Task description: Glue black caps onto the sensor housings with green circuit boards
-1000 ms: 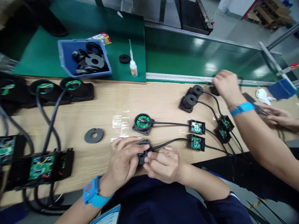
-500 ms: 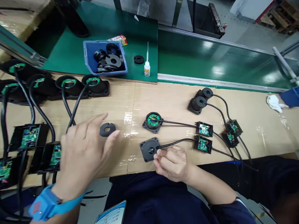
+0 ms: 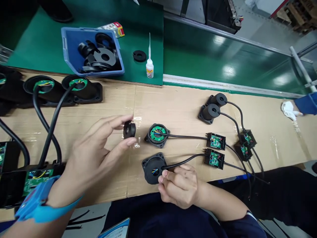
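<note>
My left hand [image 3: 99,150] pinches a black slotted disc [image 3: 129,130] between thumb and fingers, lifted edge-on just above the wooden bench. My right hand [image 3: 179,185] is closed on the rim and cable of a black round housing [image 3: 152,168] with coloured wires showing at its centre. Behind that housing sits a second one with a green circuit board [image 3: 157,134]. Cables run from both to small open boxes with green boards [image 3: 216,141] [image 3: 214,159].
A blue bin of black discs [image 3: 92,54], a loose disc [image 3: 139,56] and a glue bottle [image 3: 149,67] stand on the green mat. Two black cylinders [image 3: 212,107] lie right of centre. More housings [image 3: 79,87] and board boxes [image 3: 37,177] with thick cables fill the left.
My left hand left the housing, reached left to the disc lying on the bench, picked it up and carried it right. Another person's arms at the right are gone from view.
</note>
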`<state>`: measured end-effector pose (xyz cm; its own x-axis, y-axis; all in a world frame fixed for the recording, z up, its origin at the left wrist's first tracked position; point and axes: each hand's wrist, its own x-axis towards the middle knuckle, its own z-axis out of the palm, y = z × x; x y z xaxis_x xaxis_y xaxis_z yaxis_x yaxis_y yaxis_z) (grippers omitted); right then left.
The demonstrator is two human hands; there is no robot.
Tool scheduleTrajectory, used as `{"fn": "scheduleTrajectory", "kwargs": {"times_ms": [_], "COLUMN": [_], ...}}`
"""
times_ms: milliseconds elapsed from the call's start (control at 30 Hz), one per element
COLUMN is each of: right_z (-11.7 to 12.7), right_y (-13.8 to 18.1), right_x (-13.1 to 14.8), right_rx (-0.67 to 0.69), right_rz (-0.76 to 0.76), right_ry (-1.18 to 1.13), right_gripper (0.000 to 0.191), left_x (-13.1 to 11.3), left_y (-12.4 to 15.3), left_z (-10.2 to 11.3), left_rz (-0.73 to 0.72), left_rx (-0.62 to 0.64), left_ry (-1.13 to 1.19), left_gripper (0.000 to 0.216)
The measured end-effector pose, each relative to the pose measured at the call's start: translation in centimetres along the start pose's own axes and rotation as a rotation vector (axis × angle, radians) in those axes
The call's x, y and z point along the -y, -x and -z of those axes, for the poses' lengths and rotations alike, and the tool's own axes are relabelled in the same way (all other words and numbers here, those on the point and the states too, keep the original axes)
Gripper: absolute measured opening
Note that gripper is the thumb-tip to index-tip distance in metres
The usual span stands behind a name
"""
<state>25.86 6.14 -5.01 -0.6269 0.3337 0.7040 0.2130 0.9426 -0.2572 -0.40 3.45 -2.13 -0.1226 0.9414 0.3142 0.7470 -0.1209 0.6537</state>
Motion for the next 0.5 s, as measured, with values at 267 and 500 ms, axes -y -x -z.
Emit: {"fn": "scheduleTrajectory", "kwargs": {"times_ms": [267, 500], "right_z": [-0.3, -0.6], "right_y": [-0.2, 0.5], "right_x": [-0.1, -0.1], "right_rx": [-0.05, -0.051], "right_rz": [0.004, 0.006], "right_ry": [-0.014, -0.029], "right_gripper": [0.021, 0.018], "left_x": [-0.7, -2.6], "left_y": [-5.4, -1.3], "left_z": [-7.0, -8.3], "left_rz": [-0.188, -0.037], "left_rx": [0.114, -0.206], "left_ry": [0.504, 0.346], "left_gripper": [0.063, 0.07]}}
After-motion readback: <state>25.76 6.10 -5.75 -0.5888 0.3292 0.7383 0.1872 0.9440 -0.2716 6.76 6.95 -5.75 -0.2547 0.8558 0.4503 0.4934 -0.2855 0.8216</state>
